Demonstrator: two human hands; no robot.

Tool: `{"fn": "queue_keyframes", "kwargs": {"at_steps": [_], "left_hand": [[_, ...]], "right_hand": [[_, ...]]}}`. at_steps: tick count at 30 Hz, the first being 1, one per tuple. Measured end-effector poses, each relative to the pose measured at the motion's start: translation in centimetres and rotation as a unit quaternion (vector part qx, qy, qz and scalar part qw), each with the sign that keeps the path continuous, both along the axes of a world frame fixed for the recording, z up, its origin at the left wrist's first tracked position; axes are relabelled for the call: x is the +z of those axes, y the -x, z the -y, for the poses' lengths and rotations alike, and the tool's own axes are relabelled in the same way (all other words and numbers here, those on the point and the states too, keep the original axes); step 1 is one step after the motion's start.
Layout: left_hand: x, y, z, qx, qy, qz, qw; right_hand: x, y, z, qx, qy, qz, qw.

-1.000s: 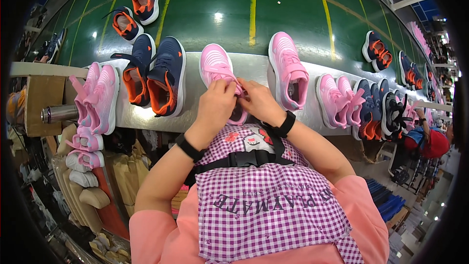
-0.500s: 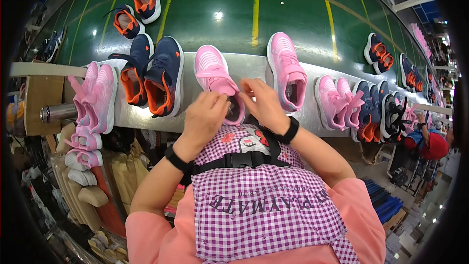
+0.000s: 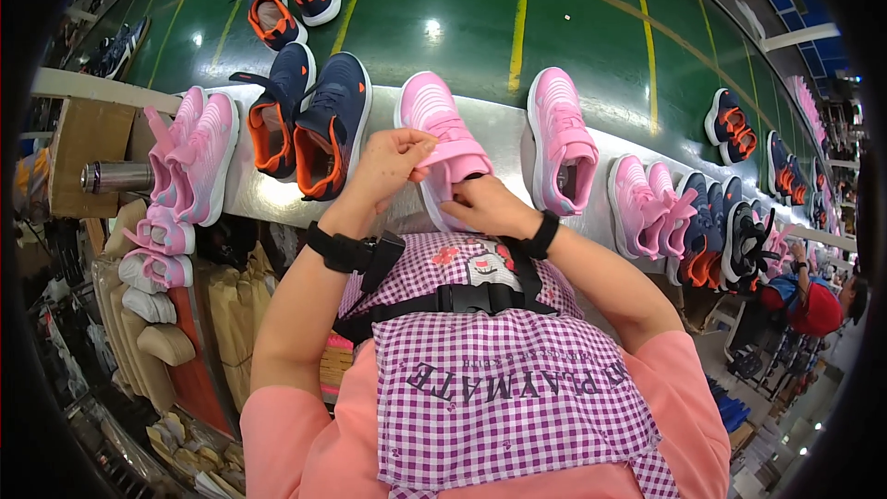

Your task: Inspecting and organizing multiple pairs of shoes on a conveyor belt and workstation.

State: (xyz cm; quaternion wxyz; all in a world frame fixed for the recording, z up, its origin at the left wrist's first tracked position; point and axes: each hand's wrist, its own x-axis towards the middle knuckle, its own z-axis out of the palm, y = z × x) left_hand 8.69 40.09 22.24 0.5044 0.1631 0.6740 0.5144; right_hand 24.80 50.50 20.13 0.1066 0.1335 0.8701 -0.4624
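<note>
A pink sneaker point(image 3: 427, 103) with white stripes stands in front of me on the metal ledge, its toe pointing away. Its strap point(image 3: 455, 151) lies across the top, and the end is pinched between the thumb and fingers of my left hand point(image 3: 381, 169). My right hand point(image 3: 494, 207) is at the shoe's opening, gripping around the collar, with some fingertips hidden inside. Just to the right stands a second pink sneaker point(image 3: 559, 120), its strap lying across it and nothing touching it.
Navy sneakers with orange lining point(image 3: 340, 97) stand at the left, beside stacked pink sneakers point(image 3: 205, 157). More pink point(image 3: 628, 203) and navy shoes line the ledge at right. Beyond runs a green surface point(image 3: 591, 55) with yellow lines. A metal cylinder point(image 3: 116, 177) and a cardboard box point(image 3: 91, 143) are far left.
My left hand has moved from the shoe's tongue to the strap end, and the strap now lies across the shoe. My right hand has moved down into the opening. The view has shifted slightly.
</note>
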Motion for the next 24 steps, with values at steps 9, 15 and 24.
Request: {"fn": "queue_keyframes", "kwargs": {"at_steps": [9, 15, 24], "left_hand": [[-0.8, -0.2, -1.1, -0.051, 0.057, 0.012, 0.997], [-2.4, -0.9, -0.9, -0.024, 0.017, 0.068, 0.997], [-3.5, -3.1, -0.8, 0.023, 0.019, 0.085, 0.996]], "right_hand": [[-0.2, -1.7, -0.7, -0.088, 0.083, -0.005, 0.993], [-1.5, -2.0, -1.2, -0.112, 0.125, 0.000, 0.986], [-2.5, -1.9, -1.1, -0.130, 0.150, -0.017, 0.980]]}}
